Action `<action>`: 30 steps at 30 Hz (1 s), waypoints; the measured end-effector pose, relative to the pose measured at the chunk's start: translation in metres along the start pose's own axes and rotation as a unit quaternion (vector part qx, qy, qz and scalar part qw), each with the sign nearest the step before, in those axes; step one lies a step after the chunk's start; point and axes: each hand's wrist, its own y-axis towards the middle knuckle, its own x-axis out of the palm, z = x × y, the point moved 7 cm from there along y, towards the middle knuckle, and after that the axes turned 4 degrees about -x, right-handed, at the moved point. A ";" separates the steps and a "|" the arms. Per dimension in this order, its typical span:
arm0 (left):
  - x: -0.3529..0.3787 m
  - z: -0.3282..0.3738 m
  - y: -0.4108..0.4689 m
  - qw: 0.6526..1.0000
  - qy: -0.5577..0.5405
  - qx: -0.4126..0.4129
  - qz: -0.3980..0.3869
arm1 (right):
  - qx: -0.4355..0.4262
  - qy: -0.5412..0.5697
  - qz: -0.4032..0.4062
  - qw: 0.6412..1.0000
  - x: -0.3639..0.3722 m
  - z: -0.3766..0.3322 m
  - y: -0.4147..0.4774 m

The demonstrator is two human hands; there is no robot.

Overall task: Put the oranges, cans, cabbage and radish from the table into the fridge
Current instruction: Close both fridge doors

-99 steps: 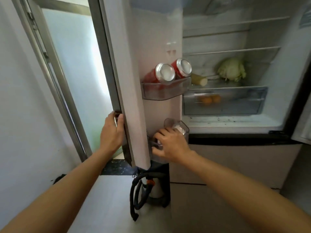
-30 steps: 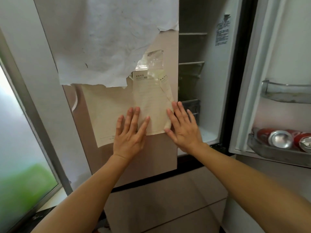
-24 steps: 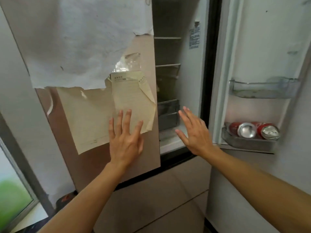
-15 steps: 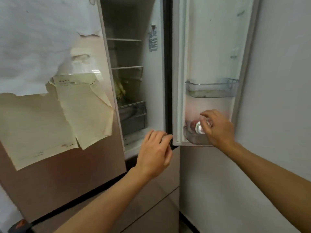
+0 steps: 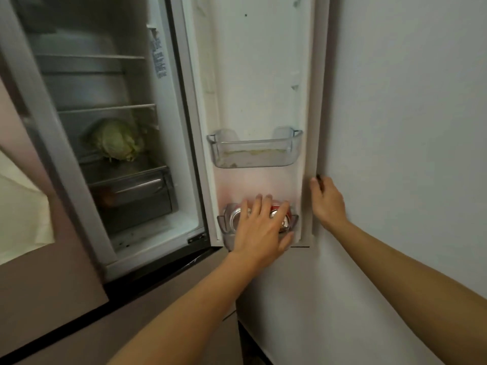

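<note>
Cans (image 5: pixel 283 219) under left fingers (image 5: pixel 259 206) — door bin (image 5: pixel 224 227)

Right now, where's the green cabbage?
In the head view the pale green cabbage sits left of centre, on a shelf inside the open fridge, just above the clear crisper drawer.

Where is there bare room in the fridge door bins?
The upper clear plastic door bin holds only residue, so it is free. The lower door bin is crowded: two red cans lie there under the left hand.
</note>
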 end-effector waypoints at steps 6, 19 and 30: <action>0.005 -0.003 -0.007 0.998 -0.032 -0.047 -0.005 | 0.069 0.083 -0.059 0.992 0.035 0.021 0.000; -0.031 -0.069 -0.082 0.997 -0.049 -0.049 -0.040 | -0.014 0.110 0.012 0.994 -0.002 -0.029 -0.090; -0.059 -0.159 -0.172 0.989 -0.027 -0.137 -0.056 | -0.131 0.091 -0.073 0.984 0.049 -0.107 -0.190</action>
